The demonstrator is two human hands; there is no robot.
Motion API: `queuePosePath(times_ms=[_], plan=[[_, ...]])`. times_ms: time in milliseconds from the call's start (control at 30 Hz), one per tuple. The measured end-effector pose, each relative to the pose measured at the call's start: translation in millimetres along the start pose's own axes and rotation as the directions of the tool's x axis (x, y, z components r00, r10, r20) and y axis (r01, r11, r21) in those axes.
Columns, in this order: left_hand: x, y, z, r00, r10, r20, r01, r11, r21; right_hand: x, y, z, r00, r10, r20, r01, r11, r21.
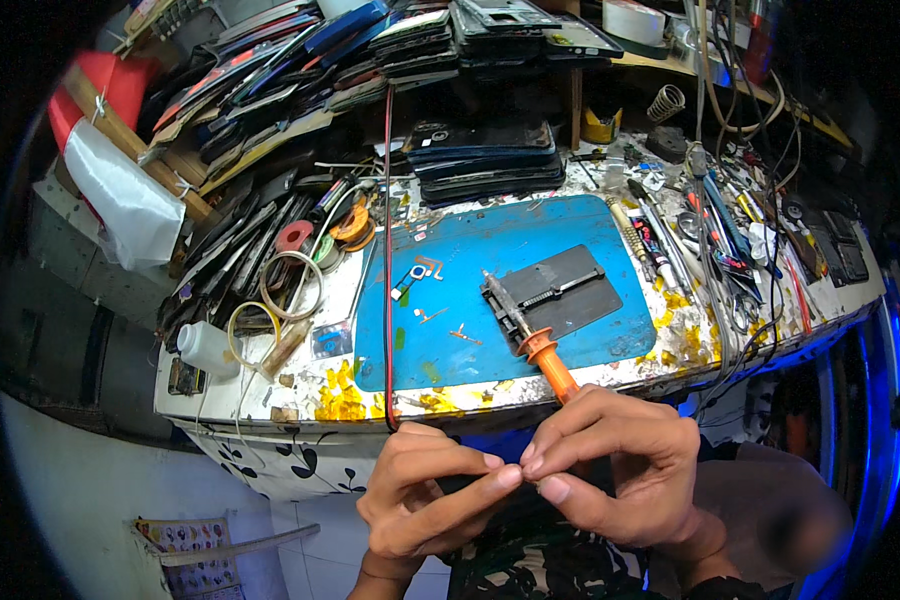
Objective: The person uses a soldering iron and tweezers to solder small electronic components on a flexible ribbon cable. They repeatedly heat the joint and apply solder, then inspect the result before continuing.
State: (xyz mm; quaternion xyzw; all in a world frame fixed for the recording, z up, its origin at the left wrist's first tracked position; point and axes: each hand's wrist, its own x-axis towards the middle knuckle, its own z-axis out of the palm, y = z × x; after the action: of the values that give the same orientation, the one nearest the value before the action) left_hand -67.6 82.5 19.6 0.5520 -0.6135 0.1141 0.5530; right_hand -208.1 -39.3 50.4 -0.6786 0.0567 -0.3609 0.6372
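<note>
Close together in front of the bench's near edge, my left hand point(425, 490) and my right hand point(625, 460) meet at the fingertips. Both are closed in a pinch; whatever lies between the fingers is too small or hidden to make out. Beyond my right hand, an orange-handled soldering iron point(550, 362) points away, its metal end over a black board holder point(570, 297) on the blue mat point(450, 355). My right hand hides the handle's rear end, so I cannot tell whether it touches the iron. Small flex cable pieces point(464, 334) lie on the mat's left part.
A red-and-black cable point(389, 250) crosses the mat's left side. Stacked phone panels point(485, 165) stand behind it. Solder and tape rolls point(352, 228) and a white bottle point(207, 350) sit left. Pens, tweezers and hanging cables point(710, 220) crowd the right.
</note>
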Motion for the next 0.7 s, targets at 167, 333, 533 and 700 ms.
queuePosePath(times_ms=[167, 333, 533, 700], plan=[[-11, 4, -8, 0.998, -0.060, -0.010, 0.060, 0.998, 0.017, 1, 4, 4, 0.998, -0.046, 0.053, 0.052, 0.992, -0.114], [-16, 5, -15, 0.997, -0.083, -0.007, 0.083, 0.995, 0.049, 1, 8, 4, 0.989, -0.038, 0.142, 0.053, 0.993, -0.105], [-18, 4, -17, 0.997, -0.072, 0.003, 0.072, 0.996, 0.050, -1, 9, 5, 0.988, -0.043, 0.148, 0.054, 0.996, -0.076], [-19, 3, -17, 0.998, -0.063, 0.004, 0.063, 0.998, 0.029, -3, 4, 6, 0.986, 0.105, 0.130, -0.106, 0.994, 0.001]])
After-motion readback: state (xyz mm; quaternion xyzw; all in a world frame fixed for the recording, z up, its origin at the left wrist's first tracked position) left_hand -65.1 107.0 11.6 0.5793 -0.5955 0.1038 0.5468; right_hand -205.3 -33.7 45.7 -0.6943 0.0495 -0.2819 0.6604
